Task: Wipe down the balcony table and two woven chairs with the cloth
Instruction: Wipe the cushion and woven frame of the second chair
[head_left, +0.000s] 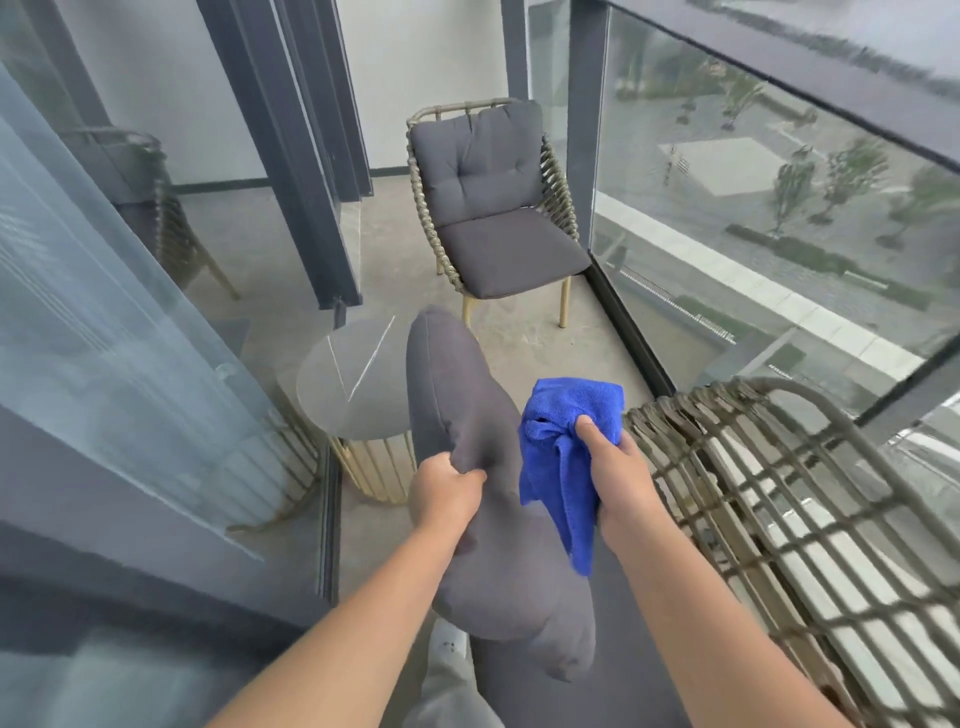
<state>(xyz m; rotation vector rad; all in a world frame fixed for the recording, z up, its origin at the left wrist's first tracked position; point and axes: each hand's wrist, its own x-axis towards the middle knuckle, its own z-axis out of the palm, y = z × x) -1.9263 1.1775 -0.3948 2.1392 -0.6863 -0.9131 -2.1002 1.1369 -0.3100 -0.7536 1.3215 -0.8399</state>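
Note:
My right hand (610, 467) grips a bunched blue cloth (563, 441) just left of the near woven chair's bare backrest (769, 499). My left hand (447, 488) pinches a grey back cushion (467, 415), lifted away from that chair and standing on edge over its dark seat (623, 649). Behind the cushion stands a small round table (353, 379) with a grey glossy top and a gold slatted base. The second woven chair (493, 208), with grey seat and back cushions in place, faces me at the far end of the balcony.
A glass balustrade with a dark rail (779, 67) runs along the right. Sliding glass doors with dark frames (291, 156) line the left, reflecting a chair. Concrete floor (519, 332) lies between the chairs. My trouser leg and shoe (447, 654) show at the bottom.

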